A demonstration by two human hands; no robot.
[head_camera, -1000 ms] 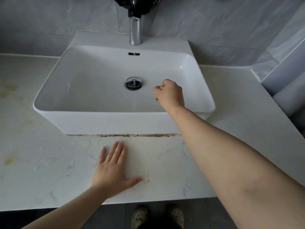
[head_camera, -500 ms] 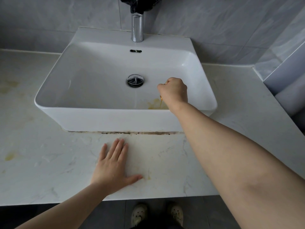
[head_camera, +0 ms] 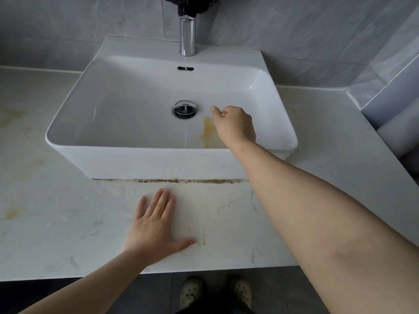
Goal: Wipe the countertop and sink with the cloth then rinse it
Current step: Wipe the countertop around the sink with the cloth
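No cloth in view; couldn't tell if one was tucked in the R hand [head_camera: 235, 125]. That hand hung over the sink [head_camera: 136, 155] at 3 o'clock of the drain [head_camera: 185, 109], fingers curled in, contents unclear. L hand [head_camera: 156, 227] lay flat, fingers straight, on the countertop [head_camera: 56, 189] at 6 o'clock of the sink. A cloth would prob. be light, limp & soggy once wet; best bunched under the palm. Sink: white glaze, hard, likely slick, w/ a yellow stain [head_camera: 209, 132] at 8 o'clock of the R hand. Countertop: pale, marble-look, yellowish blotches [head_camera: 12, 214] out at 9 o'clock, dark grime [head_camera: 186, 181] along the sink's front seam.
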